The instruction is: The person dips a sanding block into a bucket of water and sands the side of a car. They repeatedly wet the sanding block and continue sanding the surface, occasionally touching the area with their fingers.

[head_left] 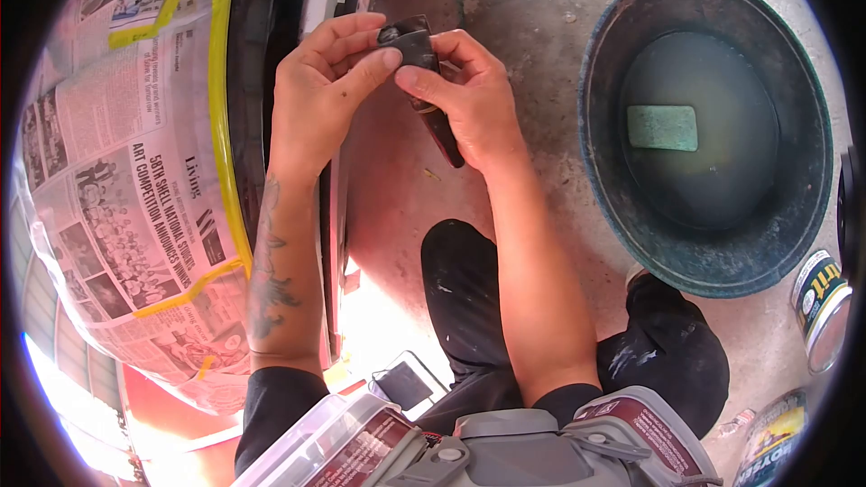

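Both hands meet at the upper middle over a small dark part with a rounded end and a long tapering dark red piece [439,135] pointing down. My left hand [325,81] pinches the upper left of the dark part [417,50] between thumb and fingers. On its right side, my right hand [469,90] grips it with thumb and forefinger, and the tapering piece hangs beside that palm. The thumbs nearly touch. To the right, a green block [663,127] lies in cloudy water inside a dark round basin [595,171].
A curved surface covered in newspaper [117,171] with yellow tape fills the left, beside a dark glossy vehicle edge [262,36]. Cans [823,311] stand at the lower right. A grey respirator-like item [514,451] is at the bottom. Concrete floor [523,0] lies beyond my hands.
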The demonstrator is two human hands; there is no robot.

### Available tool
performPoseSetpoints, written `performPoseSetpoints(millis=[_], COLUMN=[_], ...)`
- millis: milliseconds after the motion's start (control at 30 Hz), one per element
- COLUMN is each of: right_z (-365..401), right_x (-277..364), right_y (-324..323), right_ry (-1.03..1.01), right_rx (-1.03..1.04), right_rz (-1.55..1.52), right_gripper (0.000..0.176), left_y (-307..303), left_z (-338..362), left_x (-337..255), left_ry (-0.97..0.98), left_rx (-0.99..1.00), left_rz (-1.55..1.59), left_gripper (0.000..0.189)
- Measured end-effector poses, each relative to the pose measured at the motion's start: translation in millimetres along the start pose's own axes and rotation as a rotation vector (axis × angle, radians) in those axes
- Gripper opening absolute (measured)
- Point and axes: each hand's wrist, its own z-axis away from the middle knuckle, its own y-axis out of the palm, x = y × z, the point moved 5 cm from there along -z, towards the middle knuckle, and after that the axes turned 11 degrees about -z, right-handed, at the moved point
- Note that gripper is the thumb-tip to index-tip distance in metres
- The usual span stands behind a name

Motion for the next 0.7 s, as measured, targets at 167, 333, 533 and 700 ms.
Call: performPoseSetpoints(millis=[167, 333, 533, 700], right_z=[-5.0, -5.9, -4.4, -9.4], right_x=[10.5, 13.2, 20.4, 14.6], right_y=[-15.5, -25.3, -19.6, -27.0], right_ry=[-0.104, -0.084, -0.106, -0.197], right_rx=[-0.125, -0.188, -0.194, -0.210], right_rz=[-0.014, 0.047, 0.095, 0.137], right_gripper=[0.036, 0.035, 0.031, 0.029], left_y=[-16.9, -13.2, -8.2, -14.7], left_z=[-17.7, -57.3, -62.0, -45.7], left_x=[-42.1, -62.8, -65.2, -57.7], left_ry=[0.683, 0.848, 0.901, 0.907], left_rx=[-0.194, -0.179, -0.003, 0.013], left_rz=[-1.145, -1.818, -2.046, -2.032], left_gripper=[0.038, 0.042, 0.045, 0.040])
